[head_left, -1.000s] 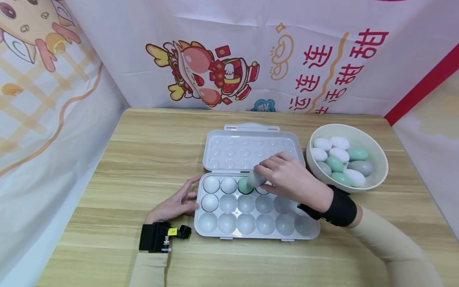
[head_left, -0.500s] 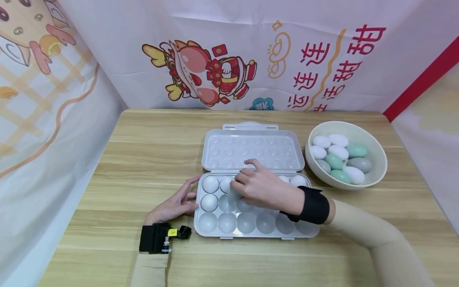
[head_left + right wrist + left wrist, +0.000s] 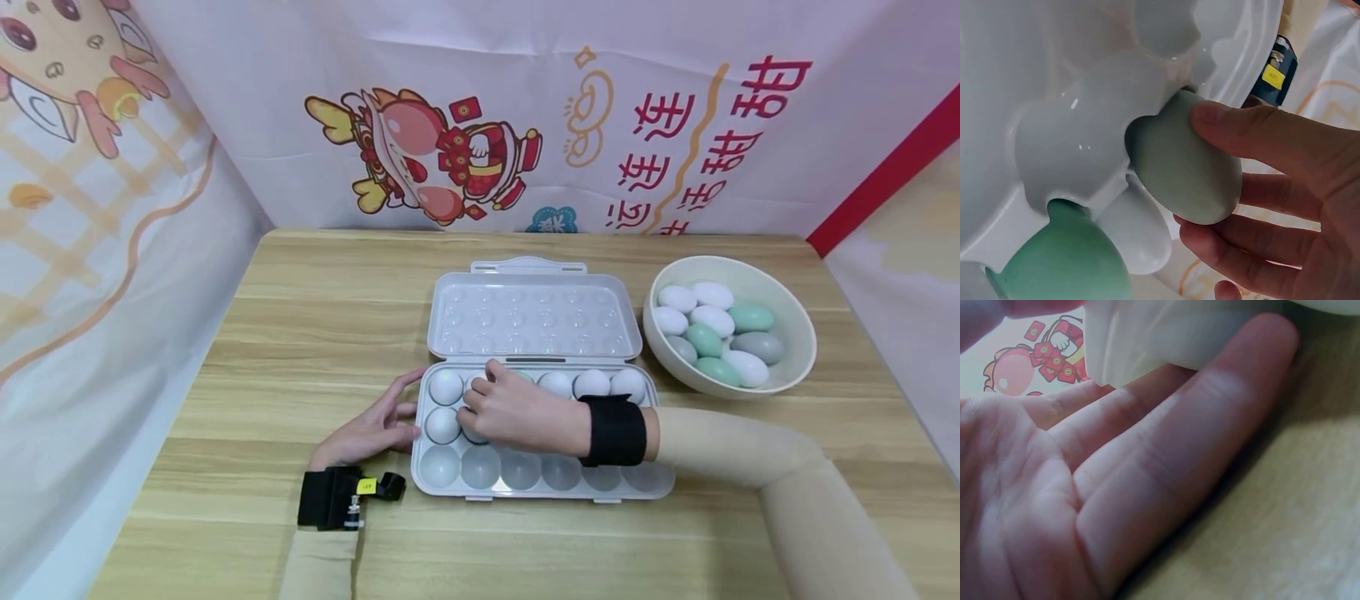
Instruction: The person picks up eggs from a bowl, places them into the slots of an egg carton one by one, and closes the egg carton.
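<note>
Grey egg (image 3: 1188, 165) now at the middle row

1 second ago my right hand (image 3: 519, 417) had this egg over the top row; now I pinch it lower and further left, thumb against fingers, its far end in the middle row's 2nd cell from the left. My left hand (image 3: 372, 431) stays as it was, fingers relaxed and touching the left edge of the egg carton (image 3: 521, 472), centre of the head view. In its 3 rows of 6 cells I count 6 white eggs (image 3: 592, 383) and 1 green egg (image 3: 1072, 256), plus the grey one I'm gripping. The bowl (image 3: 798, 335), right of frame, shows 10 eggs (image 3: 712, 321): 5 white, 3 green, 2 grey.
</note>
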Available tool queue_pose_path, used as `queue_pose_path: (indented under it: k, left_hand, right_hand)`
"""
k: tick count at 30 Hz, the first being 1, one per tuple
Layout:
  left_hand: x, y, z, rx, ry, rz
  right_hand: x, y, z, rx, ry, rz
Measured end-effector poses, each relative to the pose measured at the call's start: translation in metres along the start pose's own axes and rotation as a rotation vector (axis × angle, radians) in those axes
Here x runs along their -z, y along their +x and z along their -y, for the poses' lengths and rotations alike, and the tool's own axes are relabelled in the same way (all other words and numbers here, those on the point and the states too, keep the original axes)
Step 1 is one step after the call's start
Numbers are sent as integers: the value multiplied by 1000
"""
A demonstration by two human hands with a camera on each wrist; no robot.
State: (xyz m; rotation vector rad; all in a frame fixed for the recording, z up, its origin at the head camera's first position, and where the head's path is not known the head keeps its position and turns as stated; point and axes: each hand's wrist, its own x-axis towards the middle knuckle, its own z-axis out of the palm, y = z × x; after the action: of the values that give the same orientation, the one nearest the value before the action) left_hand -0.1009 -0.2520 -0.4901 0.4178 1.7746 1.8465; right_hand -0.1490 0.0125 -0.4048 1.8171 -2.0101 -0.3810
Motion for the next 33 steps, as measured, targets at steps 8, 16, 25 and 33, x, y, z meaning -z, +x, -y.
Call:
queue_pose_path:
  k: [8,16,25,33]
  left_hand:
    - [1,2,3,-16,-4,13]
    - [1,2,5,-11,-12,8]
    - [0,1,4,-3,3,-4]
    - [1,2,0,4,-8,-12]
  right_hand:
    - [-3,4,5,-12,13,71]
    - [-5,4,6,-64,86,92]
    - [-1,-4,0,-66,119,67]
    - [12,-19,-22,-117,211,196]
